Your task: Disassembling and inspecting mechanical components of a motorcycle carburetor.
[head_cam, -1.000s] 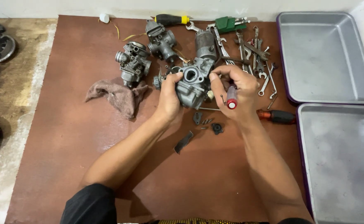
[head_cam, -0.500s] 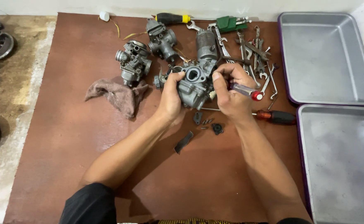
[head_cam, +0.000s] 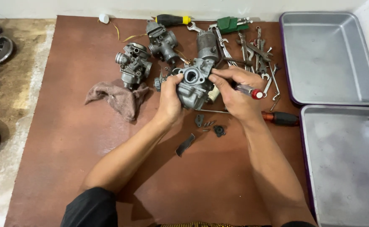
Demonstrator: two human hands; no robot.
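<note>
Grey metal carburetor point(head_cam: 193, 86) gripped in left hand point(head_cam: 169, 98), right hand point(head_cam: 235, 94) closed around red-capped screwdriver point(head_cam: 248, 90), above brown mat point(head_cam: 66, 138)

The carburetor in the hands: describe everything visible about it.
The carburetor is a grey cast-metal body, dull and grimy, with a round open bore facing the camera. It is held above the brown mat, tilted. The left hand grips its left side; the right hand, also holding a red-capped screwdriver, touches its upper right.
</note>
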